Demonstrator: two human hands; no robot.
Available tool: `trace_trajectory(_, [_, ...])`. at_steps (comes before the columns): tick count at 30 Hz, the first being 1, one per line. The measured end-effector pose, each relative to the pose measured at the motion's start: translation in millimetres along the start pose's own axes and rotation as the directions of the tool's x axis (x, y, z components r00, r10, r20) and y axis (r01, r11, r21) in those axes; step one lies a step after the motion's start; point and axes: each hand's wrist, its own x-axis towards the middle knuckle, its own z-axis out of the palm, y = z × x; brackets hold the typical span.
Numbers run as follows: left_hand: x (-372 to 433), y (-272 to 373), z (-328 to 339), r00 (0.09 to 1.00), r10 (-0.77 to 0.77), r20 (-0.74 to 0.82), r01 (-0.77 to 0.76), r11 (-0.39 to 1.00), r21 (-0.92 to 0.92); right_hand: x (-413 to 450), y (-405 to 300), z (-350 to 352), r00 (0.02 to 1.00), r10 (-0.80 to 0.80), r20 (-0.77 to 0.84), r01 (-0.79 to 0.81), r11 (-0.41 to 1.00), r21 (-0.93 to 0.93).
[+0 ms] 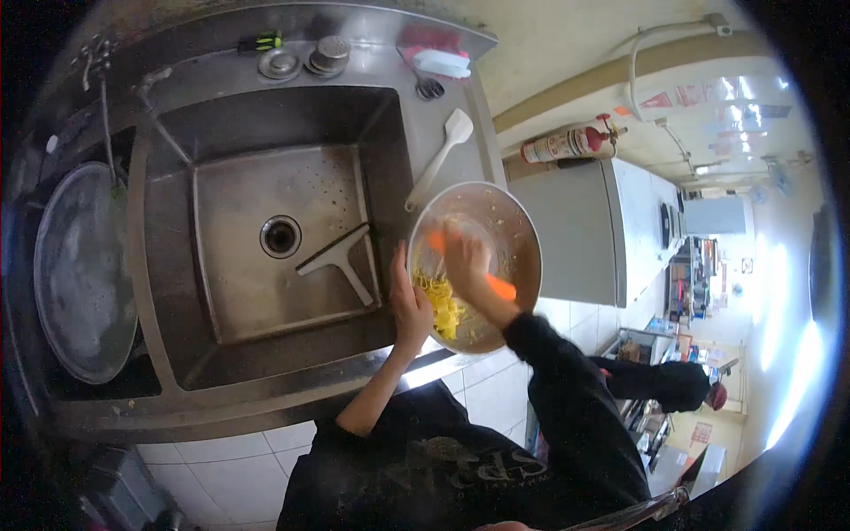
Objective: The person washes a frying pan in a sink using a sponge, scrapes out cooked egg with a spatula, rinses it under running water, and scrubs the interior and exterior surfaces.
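A wide metal bowl [521,245] is tilted at the right edge of the sink counter, its inside facing me. My left hand [412,305] grips its left side, with the thumb at the rim. Inside the bowl, my right hand [467,257] holds an orange tool [501,287] that shows on both sides of the fist; motion blur hides its exact kind. Yellow noodle-like food scraps [443,308] lie along the bowl's lower left wall, close to my left fingers. Smaller bits cling to the rest of the inner surface.
Left of the bowl is a steel sink [246,292] with a white squeegee [342,262] in it. A white spatula [441,156] and a slotted spoon [428,86] lie on the counter. A large oval lid or tray [86,272] stands farther left. Another person [657,385] is at the far right.
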Motion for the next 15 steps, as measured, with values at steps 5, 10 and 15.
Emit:
trace_trajectory(5, [-4,5,0,0.997,0.078,-0.019,-0.078,0.997,0.008,4,-1,-19,0.979,-0.020,-0.203,0.031,0.998,0.050])
trace_trajectory(10, [0,1,-5,0.998,0.047,-0.028,-0.043,0.992,0.115,11,53,-7,0.955,-0.225,0.195,0.088,0.839,0.537])
trace_trajectory(15, [0,7,0,1.000,-0.004,-0.006,0.005,0.999,0.036,36,52,-8,0.914,0.256,0.315,-0.346,0.897,0.274])
